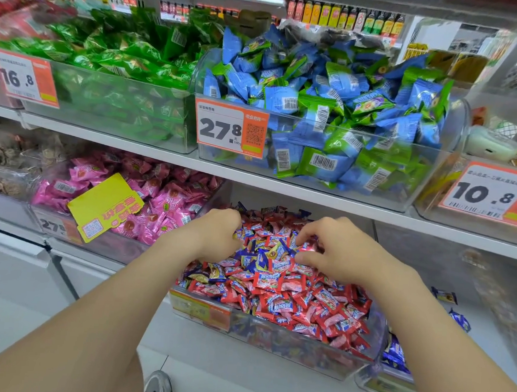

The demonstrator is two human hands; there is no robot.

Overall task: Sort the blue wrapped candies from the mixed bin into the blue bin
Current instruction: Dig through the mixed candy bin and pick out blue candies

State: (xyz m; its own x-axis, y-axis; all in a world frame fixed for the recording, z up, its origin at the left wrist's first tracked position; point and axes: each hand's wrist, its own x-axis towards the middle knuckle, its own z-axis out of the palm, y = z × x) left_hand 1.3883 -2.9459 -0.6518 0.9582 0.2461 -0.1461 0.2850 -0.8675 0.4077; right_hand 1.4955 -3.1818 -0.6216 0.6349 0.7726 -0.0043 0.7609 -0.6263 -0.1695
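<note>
Head camera looks down at a shop shelf. Both hands are in the mixed bin, a clear box full of red candies with blue candies among them. Left hand has its fingers curled down into the pile; I cannot tell if it holds a candy. Right hand is also curled, fingertips on the pile, and its hold is not clear either. Blue bin stands just beside the mixed bin, on the right.

Two hands, one mixed bin
</note>
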